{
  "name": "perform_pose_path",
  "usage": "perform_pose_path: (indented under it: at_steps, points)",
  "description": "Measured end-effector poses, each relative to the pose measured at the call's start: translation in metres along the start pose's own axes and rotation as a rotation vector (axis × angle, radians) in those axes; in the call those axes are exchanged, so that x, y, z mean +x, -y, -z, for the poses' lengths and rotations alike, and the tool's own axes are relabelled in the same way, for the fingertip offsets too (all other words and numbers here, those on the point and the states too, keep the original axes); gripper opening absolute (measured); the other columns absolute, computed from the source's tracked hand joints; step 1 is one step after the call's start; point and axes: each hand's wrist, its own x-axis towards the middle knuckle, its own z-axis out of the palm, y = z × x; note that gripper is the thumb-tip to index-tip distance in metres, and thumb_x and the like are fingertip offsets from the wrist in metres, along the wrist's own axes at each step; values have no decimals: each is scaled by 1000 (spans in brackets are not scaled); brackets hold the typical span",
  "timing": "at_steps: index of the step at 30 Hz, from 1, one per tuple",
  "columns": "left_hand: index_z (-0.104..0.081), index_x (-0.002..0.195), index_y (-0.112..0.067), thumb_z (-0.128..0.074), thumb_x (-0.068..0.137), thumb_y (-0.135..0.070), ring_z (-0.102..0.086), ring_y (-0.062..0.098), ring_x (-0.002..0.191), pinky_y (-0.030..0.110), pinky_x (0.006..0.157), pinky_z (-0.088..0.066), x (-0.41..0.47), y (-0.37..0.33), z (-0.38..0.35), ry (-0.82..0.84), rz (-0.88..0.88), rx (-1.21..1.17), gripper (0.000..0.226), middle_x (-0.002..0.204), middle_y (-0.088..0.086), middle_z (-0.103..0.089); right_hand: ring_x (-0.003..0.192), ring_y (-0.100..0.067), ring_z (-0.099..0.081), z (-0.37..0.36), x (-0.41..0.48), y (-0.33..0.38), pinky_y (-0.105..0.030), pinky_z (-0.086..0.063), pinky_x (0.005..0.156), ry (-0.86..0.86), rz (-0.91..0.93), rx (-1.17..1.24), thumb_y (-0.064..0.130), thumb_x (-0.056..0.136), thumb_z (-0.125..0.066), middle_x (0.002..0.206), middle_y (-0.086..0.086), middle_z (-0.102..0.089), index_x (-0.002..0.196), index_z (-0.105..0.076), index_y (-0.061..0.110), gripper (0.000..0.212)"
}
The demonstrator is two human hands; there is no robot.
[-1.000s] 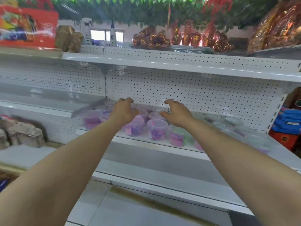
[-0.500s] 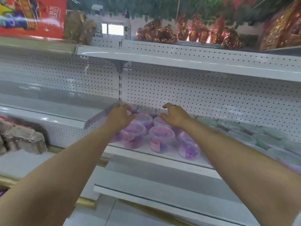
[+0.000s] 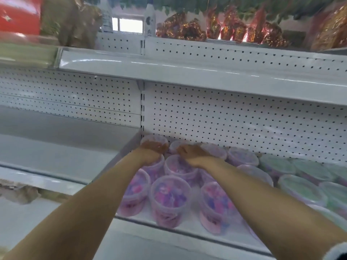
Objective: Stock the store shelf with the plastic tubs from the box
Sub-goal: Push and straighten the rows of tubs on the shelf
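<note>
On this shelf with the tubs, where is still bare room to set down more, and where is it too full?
Free: the strip along the shelf's front edge, before the front pink tubs, and the neighbouring left shelf, which looks bare. Crowded: the back left corner, where both the left hand and right hand lie on tubs, and the green tubs to the right.

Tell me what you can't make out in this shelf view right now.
- Head view: whether the left hand grips the back corner tub; its fingers curl out of sight behind the hand.
- Head view: whether the right hand holds a tub; its palm faces away.
- Head view: print on the front tub is blurred.
- Head view: the box isn't in frame.
- Head view: the green tubs run past the right edge.
</note>
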Motion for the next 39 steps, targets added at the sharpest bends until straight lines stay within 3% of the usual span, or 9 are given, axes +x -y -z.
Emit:
perform_pose_path:
  at_steps: [6,10,13,16,19,24,29,34,39]
  points:
    - [-39,130,-26,-40,96,-14,-50,32,121,48,94,-47,17,5,-3,-77,-8,-35,36,133,9,-49,125,-31,-52,-11,18,4,-41,-43,102,36,-67,-99,62,99,-15,143,-11,-52,141,-50,21,69]
    - [-25,131,-36,-34,97,-16,-50,31,119,50,90,-48,24,11,-8,-39,-20,-148,40,135,4,-45,131,-29,-48,-11,22,6,-45,-42,104,42,-72,-95,60,98,-20,150,-2,-46,140,-49,36,56]
    - [-34,136,-30,-27,95,-46,-42,29,130,53,104,-38,28,18,-4,51,0,-183,45,143,4,-42,133,-28,-46,-9,9,15,-43,-42,105,15,-76,-55,42,104,-27,152,-3,-42,144,-44,31,44]
    - [-57,117,-26,-14,66,-83,-52,28,117,52,103,-38,27,23,-5,-25,-26,-258,88,126,4,-59,119,-30,-55,-8,-15,27,-35,-43,94,-55,-98,26,42,106,-26,138,-10,-54,140,-48,21,46]
    - [-61,98,-24,-17,76,-79,-62,25,93,43,88,-51,-9,11,9,-57,-70,-328,73,103,8,-67,114,-32,-58,-12,-36,34,-33,-43,93,-86,-78,47,47,106,-21,128,-15,-62,133,-55,19,52]
    - [-64,99,-29,-17,89,-72,-59,24,95,35,80,-44,-38,12,11,-4,-109,-216,64,95,2,-61,110,-34,-61,-27,-57,41,-46,-50,93,-194,-76,24,48,103,-21,119,-14,-67,117,-65,19,55]
    - [-61,121,-35,-8,80,-81,-57,22,112,37,89,-45,-44,20,5,21,-110,-150,81,129,-1,-61,111,-33,-59,-30,-66,51,-41,-47,88,-171,-129,-60,45,103,-21,120,-11,-66,110,-66,20,51]
    - [-56,130,-32,-13,95,-64,-48,22,128,39,101,-41,-62,17,7,-26,-181,-82,64,141,-3,-52,141,-27,-39,-31,-74,53,-42,-36,111,-79,-111,-10,45,105,-24,154,-5,-42,144,-48,23,50]
    - [-59,127,-22,-16,100,-53,-47,20,128,36,103,-37,-85,17,11,-62,-280,-104,60,142,0,-52,140,-27,-39,-30,-102,57,-40,-34,112,-145,-103,48,46,105,-28,154,-4,-42,146,-45,22,51]
